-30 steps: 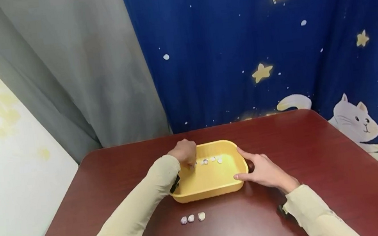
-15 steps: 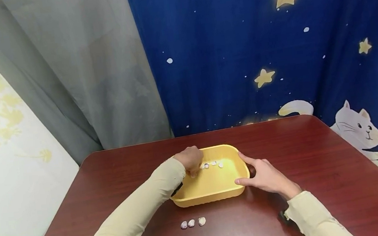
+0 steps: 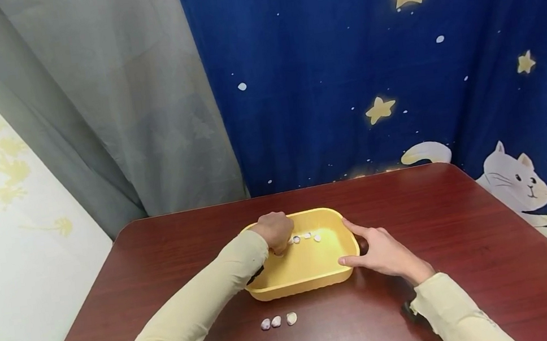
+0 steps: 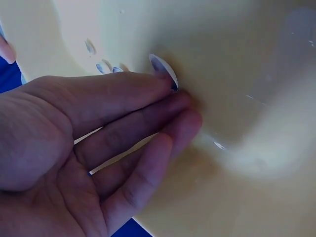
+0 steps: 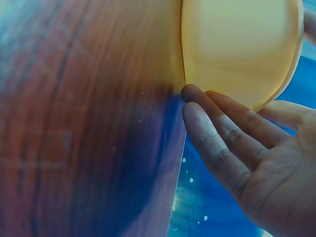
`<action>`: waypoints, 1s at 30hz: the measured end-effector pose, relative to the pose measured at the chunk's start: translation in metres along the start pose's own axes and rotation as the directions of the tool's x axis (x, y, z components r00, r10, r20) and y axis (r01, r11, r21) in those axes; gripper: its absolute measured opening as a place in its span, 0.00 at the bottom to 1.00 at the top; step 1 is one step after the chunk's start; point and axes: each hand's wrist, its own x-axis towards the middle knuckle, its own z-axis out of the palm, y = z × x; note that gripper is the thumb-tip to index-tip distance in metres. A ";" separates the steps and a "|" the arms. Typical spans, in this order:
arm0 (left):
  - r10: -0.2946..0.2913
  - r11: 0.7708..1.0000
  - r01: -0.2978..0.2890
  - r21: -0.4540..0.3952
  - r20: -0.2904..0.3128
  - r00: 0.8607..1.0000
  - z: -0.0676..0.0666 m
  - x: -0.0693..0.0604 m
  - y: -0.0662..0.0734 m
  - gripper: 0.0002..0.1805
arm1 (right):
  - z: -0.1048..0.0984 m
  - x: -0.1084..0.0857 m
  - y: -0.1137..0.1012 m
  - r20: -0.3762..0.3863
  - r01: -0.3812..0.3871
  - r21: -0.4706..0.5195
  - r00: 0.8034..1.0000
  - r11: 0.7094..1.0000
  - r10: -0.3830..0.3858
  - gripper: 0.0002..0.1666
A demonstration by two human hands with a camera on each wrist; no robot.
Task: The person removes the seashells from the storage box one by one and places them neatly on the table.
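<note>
My left hand [image 3: 273, 231] reaches into the left part of a yellow plastic tray [image 3: 302, 288]. In the left wrist view its thumb and fingers pinch a small white and purple seashell [image 4: 165, 69] near the tray floor. Several more shells [image 3: 307, 236] lie in a loose row towards the tray's far side. My right hand [image 3: 383, 251] grips the tray's right end, thumb over the rim. In the right wrist view its fingers [image 5: 217, 143] lie along the outer wall.
Three shells, one of them cream-coloured [image 3: 291, 318], lie in a row on the dark red table [image 3: 373, 317], nearer me than the tray. Behind the table hang a grey curtain [image 3: 145, 123] and a blue starry curtain [image 3: 304, 87].
My left hand has shifted slightly right and nearer me inside the tray. The right hand keeps its place on the tray's end. The head view has tilted a little.
</note>
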 end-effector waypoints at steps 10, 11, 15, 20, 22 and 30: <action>-0.006 0.972 0.001 -0.235 -0.019 1.000 -0.013 -0.018 -0.016 0.13 | 0.004 0.000 0.000 0.010 -0.013 0.001 1.000 1.000 0.013 0.59; -0.002 0.962 -0.006 -0.273 -0.031 1.000 -0.016 -0.023 -0.018 0.13 | 0.004 0.000 0.000 0.009 -0.013 0.002 1.000 1.000 0.013 0.59; 0.037 0.924 -0.080 -0.373 -0.121 0.992 -0.026 -0.045 -0.027 0.13 | 0.003 -0.001 0.000 0.012 -0.011 0.001 1.000 1.000 0.011 0.59; 0.067 0.877 -0.168 -0.450 -0.231 0.971 -0.034 -0.074 -0.039 0.12 | 0.000 0.000 -0.001 0.015 -0.021 -0.007 1.000 1.000 0.021 0.60; 0.063 0.857 -0.186 -0.481 -0.261 0.963 -0.033 -0.084 -0.042 0.11 | -0.001 0.000 -0.001 0.015 -0.022 -0.003 1.000 1.000 0.022 0.59; -0.001 0.817 -0.252 -0.518 -0.439 0.898 -0.020 -0.130 -0.044 0.09 | -0.002 0.000 -0.002 0.013 -0.014 -0.007 1.000 1.000 0.014 0.59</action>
